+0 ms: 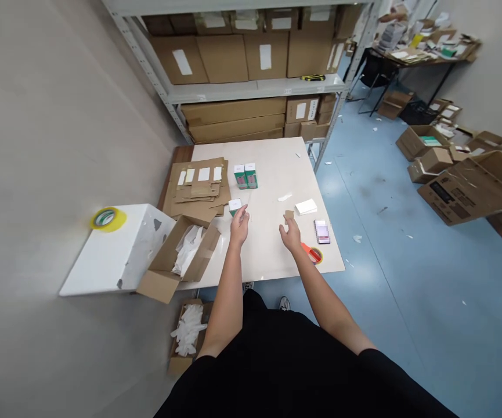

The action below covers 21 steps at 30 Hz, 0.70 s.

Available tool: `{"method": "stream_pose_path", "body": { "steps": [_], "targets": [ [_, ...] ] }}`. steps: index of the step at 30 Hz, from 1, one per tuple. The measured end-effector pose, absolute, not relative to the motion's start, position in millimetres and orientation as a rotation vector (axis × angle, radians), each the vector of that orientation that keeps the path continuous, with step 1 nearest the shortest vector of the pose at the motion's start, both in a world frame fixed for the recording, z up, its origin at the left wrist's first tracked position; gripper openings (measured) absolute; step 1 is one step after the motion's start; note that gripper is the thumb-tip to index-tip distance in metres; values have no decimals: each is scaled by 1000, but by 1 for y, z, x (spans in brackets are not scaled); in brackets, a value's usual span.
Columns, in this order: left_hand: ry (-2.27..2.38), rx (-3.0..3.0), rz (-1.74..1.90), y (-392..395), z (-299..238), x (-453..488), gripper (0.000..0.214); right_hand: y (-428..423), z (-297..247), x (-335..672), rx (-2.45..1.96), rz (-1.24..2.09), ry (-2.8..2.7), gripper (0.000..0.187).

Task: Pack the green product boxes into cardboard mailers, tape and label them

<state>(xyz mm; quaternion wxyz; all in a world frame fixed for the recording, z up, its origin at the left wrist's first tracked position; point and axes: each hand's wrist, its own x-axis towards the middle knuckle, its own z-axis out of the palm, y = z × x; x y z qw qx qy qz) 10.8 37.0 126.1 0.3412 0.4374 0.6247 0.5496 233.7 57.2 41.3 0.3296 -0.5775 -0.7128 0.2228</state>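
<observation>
Right hand (293, 235) pinches a brown card (289, 215) over the worktop's (268, 174) middle. Left hand (239, 226) hangs loose and empty, just beside a white-green box (234, 205). The box's label is too small to read.

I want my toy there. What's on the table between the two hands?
Nothing: the head view shows bare table between the left hand and the right hand.
</observation>
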Motion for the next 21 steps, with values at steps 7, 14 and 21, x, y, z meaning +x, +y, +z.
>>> {"method": "stream_pose_path", "body": {
  "steps": [7,14,21],
  "targets": [
    [1631,1132,1493,55,140,-90,49,111,90,100,-1213,670,-1975,54],
    [1712,1063,1522,89,140,-222,49,180,99,-27,-1073,756,-2081,60],
    [1754,801,1405,159,77,-335,59,255,59,-131,-1123,752,-2187,63]
  ]
}}
